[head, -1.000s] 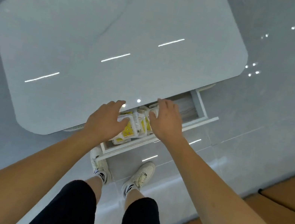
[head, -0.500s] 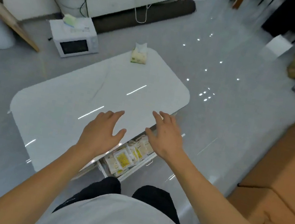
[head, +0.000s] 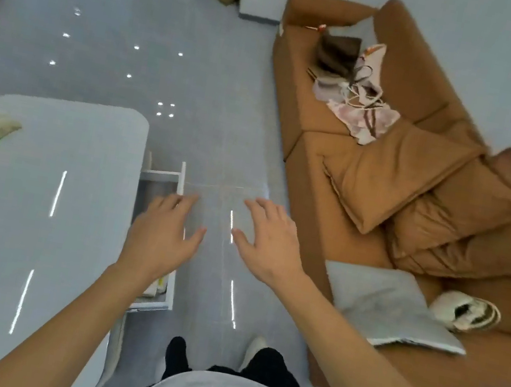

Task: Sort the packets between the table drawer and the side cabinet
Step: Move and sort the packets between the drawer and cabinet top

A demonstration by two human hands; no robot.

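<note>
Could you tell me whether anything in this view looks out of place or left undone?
The table drawer hangs open beside the white table, with packets barely showing under the left hand. Both hands, the right hand included, are empty. A shoe lies on the sofa.

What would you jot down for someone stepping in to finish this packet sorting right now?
Left hand: open, holding nothing, in the air over the drawer's front edge.
Right hand: open, holding nothing, above the floor.
Drawer: pulled out from the white table; a few packets show at its near end beside the left forearm, the rest is hidden.
Side cabinet: not in view, so its contents cannot be told.
Done: the drawer is open, and neither hand carries a packet.
Left: pick packets from the drawer, carry the right ones to the cabinet, shut the drawer.
</note>
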